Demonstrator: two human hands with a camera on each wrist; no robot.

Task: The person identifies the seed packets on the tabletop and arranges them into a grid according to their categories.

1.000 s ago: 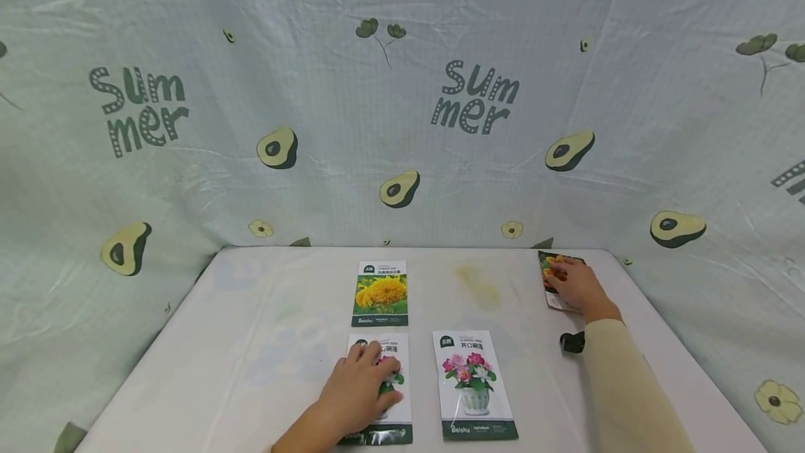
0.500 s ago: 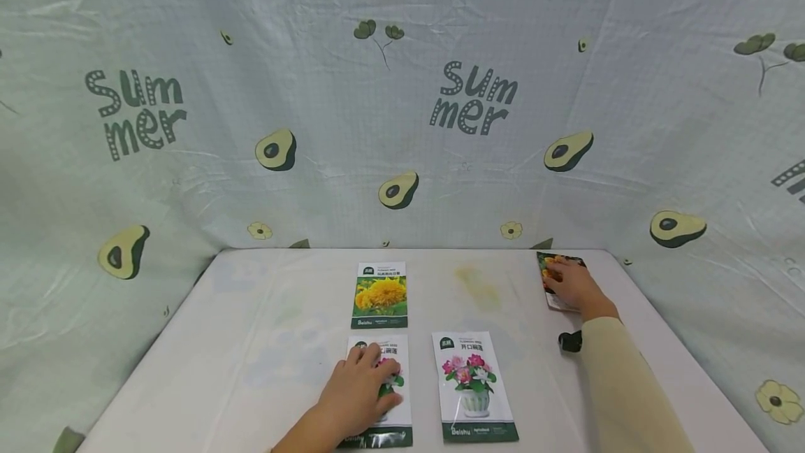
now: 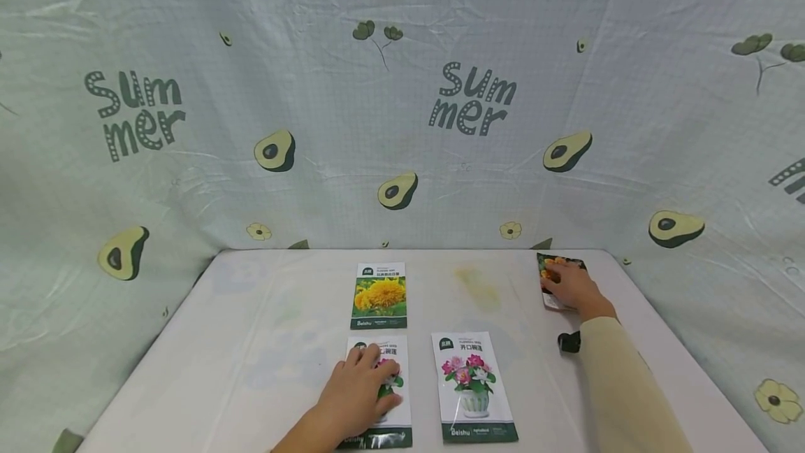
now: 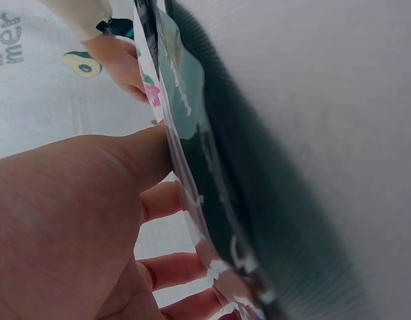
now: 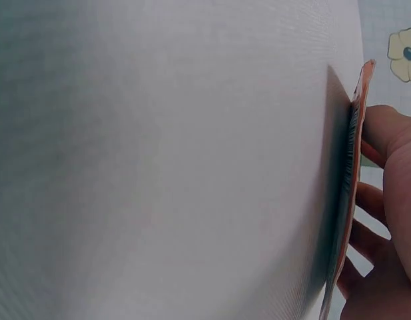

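Observation:
My left hand [image 3: 355,393] lies over a flower seed packet [image 3: 397,416] at the near middle of the table, its fingers spread on the face and covering much of the printed pot of flowers. In the left wrist view the thumb and fingertips touch the packet's upper side. At the far right corner, my right hand [image 3: 572,285] rests on a darker seed packet [image 3: 544,264] printed with orange flowers. The right wrist view shows that packet edge-on, the thumb [image 5: 382,127] and fingers against its upper face.
Another potted-flower seed packet [image 3: 474,386] lies right of the left hand. Beyond the left hand is a seed packet with yellow blooms [image 3: 380,296]. A black object [image 3: 569,342] sits at the right wrist. A pale avocado-print sheet [image 3: 314,194] hangs behind the white table [image 3: 264,327].
The head view has shifted very slightly. Both hands stay on their packets, and the packets keep their places.

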